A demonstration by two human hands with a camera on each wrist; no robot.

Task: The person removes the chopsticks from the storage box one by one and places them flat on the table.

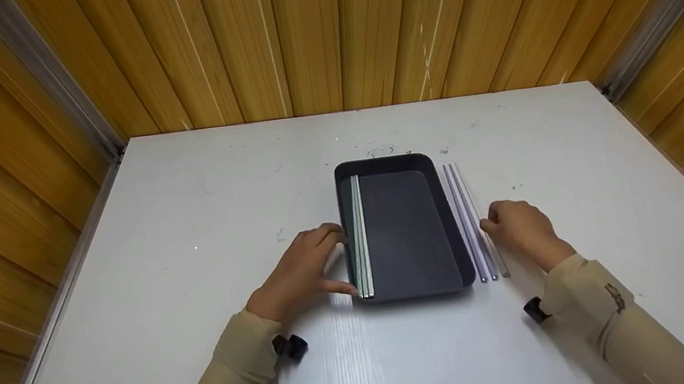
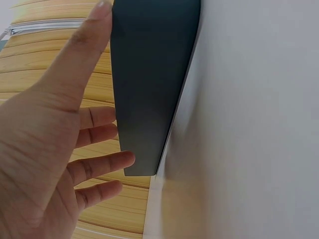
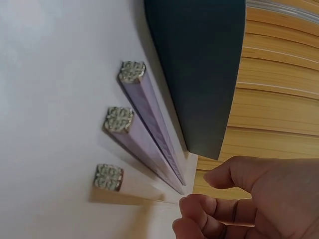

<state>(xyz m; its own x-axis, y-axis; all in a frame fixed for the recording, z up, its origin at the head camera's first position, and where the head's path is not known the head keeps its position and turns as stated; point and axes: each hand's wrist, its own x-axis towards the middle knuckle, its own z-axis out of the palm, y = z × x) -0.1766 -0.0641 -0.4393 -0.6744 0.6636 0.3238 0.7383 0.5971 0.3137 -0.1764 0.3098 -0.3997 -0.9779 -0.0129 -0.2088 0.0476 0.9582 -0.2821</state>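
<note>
A dark rectangular tray stands mid-table. Inside it, along the left wall, lie several pale green and whitish chopsticks. My left hand is at the tray's left side; thumb and fingers are spread, their tips right at the wall. To the tray's right, two purple chopsticks and one pale chopstick lie on the table, patterned silver ends toward me. My right hand is beside the pale chopstick, fingers loosely bent, with a gap between thumb and forefinger in the right wrist view.
The white table carries the tray and shows small dark marks behind it. Wood-panelled walls rise at the back and both sides. Black wrist cameras are strapped below both hands.
</note>
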